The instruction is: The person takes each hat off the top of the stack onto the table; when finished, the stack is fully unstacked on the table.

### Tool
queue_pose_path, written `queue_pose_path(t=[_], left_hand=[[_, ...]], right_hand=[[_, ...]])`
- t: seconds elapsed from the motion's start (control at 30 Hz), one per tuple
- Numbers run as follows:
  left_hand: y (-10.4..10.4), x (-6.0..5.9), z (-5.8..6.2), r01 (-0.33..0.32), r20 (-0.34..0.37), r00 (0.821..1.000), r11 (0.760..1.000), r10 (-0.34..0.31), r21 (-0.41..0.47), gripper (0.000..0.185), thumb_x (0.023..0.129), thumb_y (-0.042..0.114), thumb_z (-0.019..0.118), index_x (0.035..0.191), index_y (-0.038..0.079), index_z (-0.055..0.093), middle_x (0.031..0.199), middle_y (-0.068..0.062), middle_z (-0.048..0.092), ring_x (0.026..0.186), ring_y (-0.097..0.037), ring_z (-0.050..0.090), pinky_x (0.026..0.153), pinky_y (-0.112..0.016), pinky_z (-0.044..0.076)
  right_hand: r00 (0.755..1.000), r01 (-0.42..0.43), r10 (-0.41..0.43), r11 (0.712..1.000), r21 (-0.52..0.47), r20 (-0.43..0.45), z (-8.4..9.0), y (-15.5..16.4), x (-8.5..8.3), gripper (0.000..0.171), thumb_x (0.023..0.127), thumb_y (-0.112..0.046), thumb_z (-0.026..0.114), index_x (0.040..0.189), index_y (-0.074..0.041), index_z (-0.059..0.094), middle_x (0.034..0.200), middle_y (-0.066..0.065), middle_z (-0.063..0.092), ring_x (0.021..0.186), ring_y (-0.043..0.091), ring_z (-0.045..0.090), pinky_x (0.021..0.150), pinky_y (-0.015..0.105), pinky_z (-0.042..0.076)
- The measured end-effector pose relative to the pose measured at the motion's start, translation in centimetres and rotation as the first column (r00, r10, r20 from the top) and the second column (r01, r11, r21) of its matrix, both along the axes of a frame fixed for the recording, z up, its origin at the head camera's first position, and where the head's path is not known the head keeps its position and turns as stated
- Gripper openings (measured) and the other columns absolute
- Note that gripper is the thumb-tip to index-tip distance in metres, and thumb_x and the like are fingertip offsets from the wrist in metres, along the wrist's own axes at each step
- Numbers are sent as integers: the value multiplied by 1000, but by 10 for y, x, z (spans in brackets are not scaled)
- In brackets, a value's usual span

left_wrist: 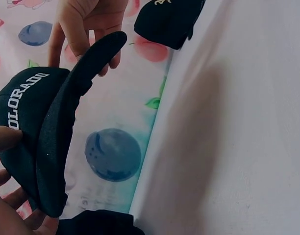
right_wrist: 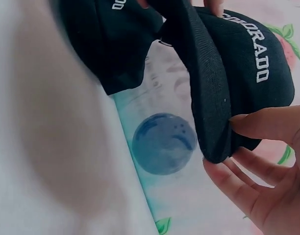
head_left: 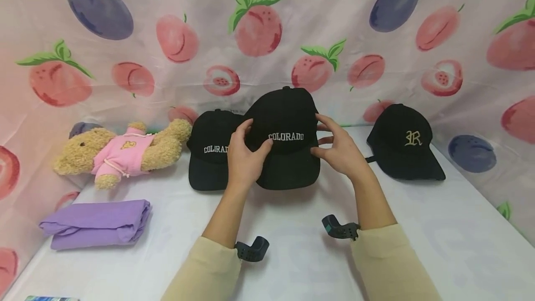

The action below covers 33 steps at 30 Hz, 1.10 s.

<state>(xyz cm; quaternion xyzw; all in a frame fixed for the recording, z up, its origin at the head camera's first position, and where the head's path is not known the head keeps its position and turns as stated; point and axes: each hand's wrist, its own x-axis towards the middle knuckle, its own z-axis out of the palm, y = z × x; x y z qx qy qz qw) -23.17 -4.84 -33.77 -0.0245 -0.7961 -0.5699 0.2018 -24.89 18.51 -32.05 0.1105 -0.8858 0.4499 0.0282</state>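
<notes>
Two hands, left and right, were clasped on the raised Colorado cap above the table; judged light and soft, best gripped at the stiffer brim edges.

A black cap (white "COLORADO" lettering) is lifted above the table, brim forward.

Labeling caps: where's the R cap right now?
Head view: R cap sits on the table at far right, right of the right hand, untouched.
</notes>
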Motion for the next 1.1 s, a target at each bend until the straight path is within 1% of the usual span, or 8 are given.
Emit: queue_pose_path(t=[0.2,0.33,0.6,0.77,0.93,1.1], left_hand=[[2,-3,-1,-8,0,1000,1000,8,1,62,90,20,77,147,13,54,139,-13,58,131,-30,51,114,-50,39],[2,-5,-2,-12,5,1000,1000,12,-5,62,89,20,77,147,13,55,138,-13,59,130,-30,52,113,-51,39],[1,-6,-4,18,6,1000,1000,-18,0,62,88,19,78,146,12,56,138,-14,59,129,-32,52,112,-50,41],[3,-7,-3,28,9,1000,1000,-29,3,62,88,18,78,146,12,56,139,-14,59,131,-32,52,114,-48,40],[5,-8,0,46,27,999,999,-46,-2,64,88,16,78,147,13,55,141,-13,58,132,-31,51,115,-48,40],[8,-9,2,74,39,997,997,-73,-20,66,87,14,79,148,14,54,143,-13,57,135,-31,50,115,-48,41]], right_hand=[[1000,4,-4,1000,-26,-22,-6,0,-4,85,93,-3,71,164,-23,29,159,17,45,129,39,59,95,51,56],[1000,-6,5,1000,-18,-20,-7,1,-5,85,94,-4,70,165,-23,28,159,17,44,130,39,58,95,52,56],[1000,-22,22,1000,-16,10,-10,6,-9,84,94,-4,70,164,-24,28,158,18,45,128,39,60,95,49,55],[1000,-20,20,1000,2,18,-10,9,-9,84,94,-5,71,164,-22,28,158,18,46,128,38,61,93,46,55],[999,-27,26,1000,4,25,-7,15,-11,85,93,-4,70,165,-21,28,157,19,47,128,39,61,95,49,55],[999,-29,30,999,-27,41,-5,21,-11,86,93,-5,71,165,-22,27,158,19,46,129,40,60,97,51,54]])
